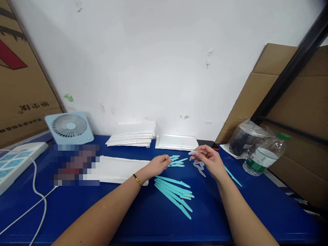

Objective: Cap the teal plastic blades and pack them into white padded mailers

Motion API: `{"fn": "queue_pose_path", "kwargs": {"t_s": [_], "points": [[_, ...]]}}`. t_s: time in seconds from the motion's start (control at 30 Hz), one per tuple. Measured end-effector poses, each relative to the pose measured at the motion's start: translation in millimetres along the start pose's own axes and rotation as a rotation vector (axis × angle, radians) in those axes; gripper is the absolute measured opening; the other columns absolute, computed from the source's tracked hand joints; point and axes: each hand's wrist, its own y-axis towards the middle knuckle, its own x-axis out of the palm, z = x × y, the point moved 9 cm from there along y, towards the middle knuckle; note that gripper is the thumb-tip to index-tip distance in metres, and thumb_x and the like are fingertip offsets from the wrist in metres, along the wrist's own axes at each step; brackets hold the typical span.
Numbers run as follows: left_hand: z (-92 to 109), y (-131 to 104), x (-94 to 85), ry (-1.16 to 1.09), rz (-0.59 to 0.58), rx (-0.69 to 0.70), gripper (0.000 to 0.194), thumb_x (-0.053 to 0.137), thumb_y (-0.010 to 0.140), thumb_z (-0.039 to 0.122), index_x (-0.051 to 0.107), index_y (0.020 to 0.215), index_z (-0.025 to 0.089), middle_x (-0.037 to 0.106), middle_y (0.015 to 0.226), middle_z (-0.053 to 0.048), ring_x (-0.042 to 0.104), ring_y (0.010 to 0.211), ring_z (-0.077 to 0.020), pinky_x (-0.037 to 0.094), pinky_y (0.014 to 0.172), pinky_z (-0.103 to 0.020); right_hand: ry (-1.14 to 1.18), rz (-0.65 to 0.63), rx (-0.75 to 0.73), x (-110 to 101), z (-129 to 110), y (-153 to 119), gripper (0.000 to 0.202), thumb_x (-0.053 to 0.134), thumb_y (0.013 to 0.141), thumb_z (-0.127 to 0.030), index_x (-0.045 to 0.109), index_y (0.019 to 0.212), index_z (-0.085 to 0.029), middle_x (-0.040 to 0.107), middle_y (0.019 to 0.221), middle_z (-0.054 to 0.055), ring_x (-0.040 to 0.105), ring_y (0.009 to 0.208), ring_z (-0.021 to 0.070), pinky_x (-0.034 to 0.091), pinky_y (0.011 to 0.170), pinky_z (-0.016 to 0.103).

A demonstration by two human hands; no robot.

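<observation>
My left hand (pixel 159 165) is closed in a pinch at the handle end of a turquoise eyebrow razor (pixel 175 156). Other turquoise razors fan out just past these fingertips, and the fingers partly hide them. Between thumb and fingers, my right hand (pixel 208 160) pinches a small translucent plastic blade cap (pixel 192 153). Several similar loose caps (pixel 199 167) lie on the table below it. Nearer to me, a fanned group of turquoise razors (pixel 176 196) rests on the blue table (pixel 143 218). One more razor (pixel 233 177) lies right of my right wrist.
White padded envelopes (pixel 132 135) are stacked against the wall, with another pile (pixel 176 142) beside them. A single envelope (pixel 120 169) lies left of my hand. A fan (pixel 70 127), power strip (pixel 17 162) and cable stand left; a bottle (pixel 266 155), bagged dark object (pixel 243 140) and phone (pixel 208 145) right.
</observation>
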Motion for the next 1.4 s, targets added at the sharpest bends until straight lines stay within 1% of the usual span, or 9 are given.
{"fn": "queue_pose_path", "kwargs": {"t_s": [0.37,0.6,0.77,0.9,1.03,1.13,1.23,1.33,1.4], "points": [[-4.2,-5.5,8.2,-0.201,-0.085,-0.153,0.036,0.047,0.078,0.051,0.049,0.075,0.016,0.037,0.061,0.004,0.028,0.050,-0.0061,0.022,0.046,-0.020,-0.051,-0.187,-0.063,28.3,-6.1,-6.2,0.016,0.062,0.078,-0.031,0.059,0.087,-0.019,0.066,0.079,0.005,0.064,0.073,0.0172,0.048,0.064,0.028],[-8.9,-8.1,8.9,-0.242,-0.116,-0.215,0.041,0.047,0.076,0.057,0.049,0.079,0.016,0.035,0.062,0.005,0.025,0.050,-0.0055,0.020,0.045,-0.019,-0.054,-0.030,-0.100,3.7,-9.7,-4.5,0.015,0.061,0.079,-0.032,0.059,0.087,-0.020,0.064,0.069,0.002,0.061,0.065,0.0154,0.046,0.059,0.027],[-7.4,-8.8,10.2,-0.202,-0.131,-0.209,0.038,0.045,0.077,0.054,0.049,0.080,0.016,0.035,0.061,0.005,0.026,0.049,-0.0058,0.019,0.044,-0.019,-0.095,-0.162,-0.093,27.2,-8.9,-7.5,0.018,0.062,0.077,-0.035,0.062,0.086,-0.019,0.066,0.073,0.003,0.061,0.067,0.0161,0.048,0.065,0.029],[-4.1,-4.5,5.3,0.014,-0.079,-0.086,0.036,0.039,0.082,0.051,0.052,0.083,0.017,0.045,0.064,0.003,0.038,0.054,-0.0085,0.030,0.050,-0.020,-0.334,-0.206,-0.070,28.2,-3.0,-5.7,0.023,0.060,0.076,-0.040,0.068,0.087,-0.021,0.068,0.083,0.005,0.061,0.073,0.0186,0.047,0.067,0.031],[2.5,-1.6,-10.2,0.492,0.129,0.068,0.020,0.045,0.083,0.033,0.057,0.091,0.019,0.059,0.088,-0.004,0.052,0.082,-0.0175,0.038,0.073,-0.029,-0.684,-0.080,-0.022,-16.0,4.5,-0.5,0.025,0.058,0.075,-0.040,0.069,0.086,-0.021,0.068,0.081,0.004,0.057,0.062,0.0159,0.043,0.057,0.027],[12.3,-4.0,-10.6,0.678,0.179,0.146,0.019,0.050,0.080,0.029,0.059,0.096,0.022,0.059,0.099,-0.005,0.051,0.097,-0.0218,0.033,0.085,-0.034,-0.903,-0.164,0.164,-38.0,31.2,-2.8,0.018,0.062,0.069,-0.037,0.068,0.069,-0.020,0.066,0.066,0.003,0.055,0.057,0.0153,0.038,0.051,0.025],[19.0,-7.2,2.3,0.668,0.058,0.188,0.021,0.059,0.074,0.037,0.063,0.091,0.023,0.061,0.093,-0.002,0.054,0.090,-0.0200,0.035,0.081,-0.031,-1.015,-0.267,0.356,-43.8,59.5,-9.9,0.013,0.067,0.061,-0.033,0.066,0.061,-0.019,0.065,0.061,0.003,0.056,0.056,0.0162,0.035,0.049,0.024],[17.6,-10.5,19.5,0.647,-0.108,0.184,0.016,0.065,0.069,0.036,0.065,0.078,0.023,0.063,0.081,0.000,0.056,0.078,-0.0162,0.036,0.073,-0.026,-1.018,-0.316,0.378,-32.7,66.8,-12.5,0.009,0.066,0.060,-0.028,0.065,0.062,-0.019,0.065,0.062,0.002,0.057,0.058,0.0168,0.036,0.050,0.024],[14.3,-10.7,22.1,0.652,-0.123,0.161,0.010,0.064,0.070,0.032,0.065,0.071,0.022,0.063,0.074,0.001,0.055,0.072,-0.0148,0.036,0.069,-0.025,-0.923,-0.365,0.363,-19.2,64.0,-14.5,0.009,0.064,0.062,-0.027,0.064,0.063,-0.019,0.064,0.061,0.002,0.057,0.057,0.0157,0.037,0.049,0.024]]}}
